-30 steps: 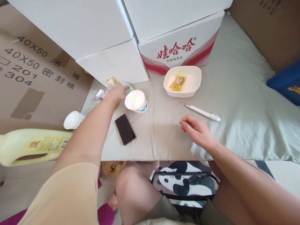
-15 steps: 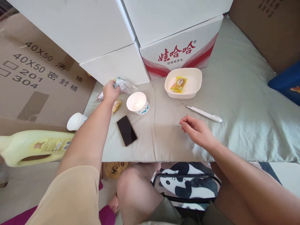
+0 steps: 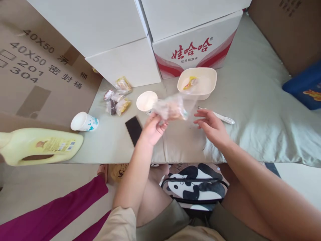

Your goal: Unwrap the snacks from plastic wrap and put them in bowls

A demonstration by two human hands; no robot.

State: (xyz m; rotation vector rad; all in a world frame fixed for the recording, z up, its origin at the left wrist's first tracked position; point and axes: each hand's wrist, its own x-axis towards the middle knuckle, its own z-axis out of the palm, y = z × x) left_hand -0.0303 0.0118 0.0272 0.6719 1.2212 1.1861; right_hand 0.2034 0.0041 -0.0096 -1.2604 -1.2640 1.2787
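Note:
My left hand pinches a clear plastic snack packet, blurred by motion, with something pinkish-brown inside. It hangs above the cloth in front of the cream tray, partly covering it and a paper cup. A yellow wrapper lies inside the tray. Just right of the packet, my right hand is open with fingers apart and holds nothing. Behind its fingers lies a white utility knife, partly hidden. The phone rests left of my left hand, partly covered by it.
Several wrapped snacks lie at the back left. A second paper cup stands near a yellow jug on the left. White cartons line the back. A blue container sits right. Another person's purple-clad leg shows below.
My left hand has carried the plastic packet from the snack pile rightward to the middle. My right hand's fingers have spread. Another person's purple-clad leg shows more at lower left.

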